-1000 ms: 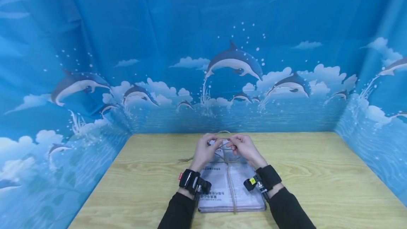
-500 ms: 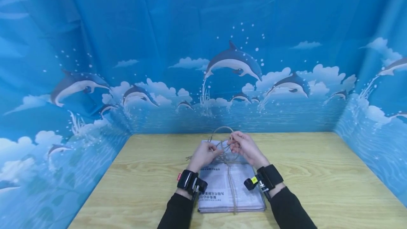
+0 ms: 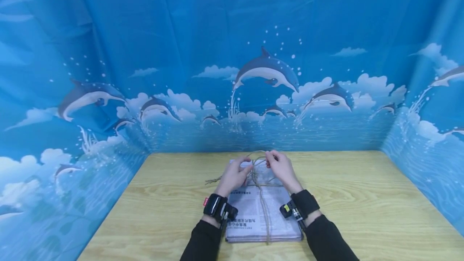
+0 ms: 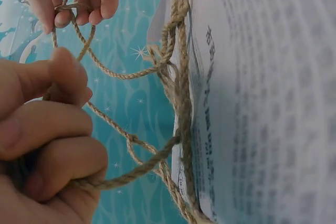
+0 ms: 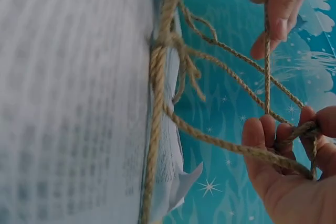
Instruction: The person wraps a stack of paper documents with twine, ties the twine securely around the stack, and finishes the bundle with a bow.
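A stack of newspapers point(image 3: 250, 208) lies flat on the table, bound crosswise with brown twine point(image 3: 266, 216). My left hand point(image 3: 233, 175) is over the stack's far left part; in the left wrist view its curled fingers point(image 4: 58, 156) grip a strand of twine point(image 4: 131, 174). My right hand point(image 3: 280, 168) is raised at the far right part. In the right wrist view its thumb and fingers point(image 5: 273, 182) pinch a crossing of twine, with strands running to the knot point(image 5: 170, 40). Between the two hands the twine forms a loop point(image 3: 258, 152) above the far edge.
The wooden table point(image 3: 174, 204) extends on both sides of the stack. Loose frayed twine ends point(image 3: 212, 181) stick out left of the stack. Behind the table hangs a blue curtain point(image 3: 217, 132) printed with dolphins. Each wrist wears a strapped camera point(image 3: 286, 209).
The hands were close together one second ago and then drew apart. The twine loop rose, then dropped lower. In the last half second my left hand moved slightly up toward the far edge.
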`<state>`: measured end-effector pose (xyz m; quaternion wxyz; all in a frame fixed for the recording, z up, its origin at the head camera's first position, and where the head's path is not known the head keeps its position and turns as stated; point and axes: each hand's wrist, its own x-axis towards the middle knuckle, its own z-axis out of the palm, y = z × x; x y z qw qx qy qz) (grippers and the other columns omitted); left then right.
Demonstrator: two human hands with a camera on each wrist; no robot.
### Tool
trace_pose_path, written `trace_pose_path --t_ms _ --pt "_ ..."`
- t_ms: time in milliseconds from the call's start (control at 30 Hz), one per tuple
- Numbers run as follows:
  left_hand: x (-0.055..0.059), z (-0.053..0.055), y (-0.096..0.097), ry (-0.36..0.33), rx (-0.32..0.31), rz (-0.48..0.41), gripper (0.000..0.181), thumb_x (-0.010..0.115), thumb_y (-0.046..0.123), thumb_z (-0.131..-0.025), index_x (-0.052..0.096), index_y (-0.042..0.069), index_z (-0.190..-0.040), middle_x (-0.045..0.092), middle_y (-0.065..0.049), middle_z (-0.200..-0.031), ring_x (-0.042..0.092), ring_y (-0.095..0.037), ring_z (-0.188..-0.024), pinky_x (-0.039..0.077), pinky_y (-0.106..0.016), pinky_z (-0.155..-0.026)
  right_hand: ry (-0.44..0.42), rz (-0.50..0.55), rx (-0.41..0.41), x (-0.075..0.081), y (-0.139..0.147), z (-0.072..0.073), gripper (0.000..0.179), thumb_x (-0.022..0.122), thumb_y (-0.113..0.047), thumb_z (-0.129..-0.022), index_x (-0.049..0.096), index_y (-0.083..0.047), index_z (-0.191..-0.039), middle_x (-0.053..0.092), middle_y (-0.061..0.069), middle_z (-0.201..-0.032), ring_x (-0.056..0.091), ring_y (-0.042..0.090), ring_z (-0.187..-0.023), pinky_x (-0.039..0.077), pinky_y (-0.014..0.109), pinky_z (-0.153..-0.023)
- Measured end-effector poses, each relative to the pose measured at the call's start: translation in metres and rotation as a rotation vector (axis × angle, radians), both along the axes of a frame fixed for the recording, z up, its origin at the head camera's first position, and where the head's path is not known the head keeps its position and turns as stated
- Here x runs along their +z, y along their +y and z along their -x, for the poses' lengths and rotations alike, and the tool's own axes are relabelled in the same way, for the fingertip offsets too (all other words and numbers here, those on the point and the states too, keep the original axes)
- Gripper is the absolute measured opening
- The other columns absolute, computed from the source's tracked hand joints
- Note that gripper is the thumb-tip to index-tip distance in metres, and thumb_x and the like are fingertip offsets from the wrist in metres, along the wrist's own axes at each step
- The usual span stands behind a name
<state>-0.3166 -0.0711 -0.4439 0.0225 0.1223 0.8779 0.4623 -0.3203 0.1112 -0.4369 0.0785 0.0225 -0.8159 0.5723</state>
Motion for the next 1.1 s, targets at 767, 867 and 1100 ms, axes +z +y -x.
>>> trace_pose_path --t_ms 767,867,1100 --pt "0.001 0.001 -0.002 0.206 -0.016 0.064 0.031 0.048 0.033 -0.103 0.068 0.012 -0.116 0.063 -0.004 -0.102 0.054 -0.017 -0.09 0.046 -0.033 -0.074 0.034 0.359 0.271 -0.003 -0.006 -0.002 0.041 0.048 -0.032 -0.104 0.059 0.006 -0.093 0.066 0.016 -0.097 0.069 0.019 -0.092 0.055 0.039 -0.09" --pt "0.003 0.001 -0.005 0.148 0.001 -0.056 0.025 0.054 0.031 -0.101 0.068 0.011 -0.103 0.06 -0.004 -0.095 0.052 -0.015 -0.083 0.043 -0.03 -0.07 0.019 0.4 0.278 -0.004 -0.005 0.001 0.041 0.047 -0.033 -0.104 0.058 0.006 -0.095 0.063 0.013 -0.099 0.068 0.018 -0.094 0.056 0.038 -0.09" --pt "0.007 0.007 -0.023 -0.066 0.097 -0.547 0.033 0.057 0.032 -0.1 0.06 0.004 -0.083 0.059 -0.002 -0.076 0.061 -0.016 -0.08 0.048 -0.038 -0.082 -0.123 0.679 0.261 0.0 0.007 0.003 0.03 0.045 -0.033 -0.105 0.057 -0.009 -0.093 0.065 0.006 -0.101 0.065 0.02 -0.101 0.049 0.044 -0.101"
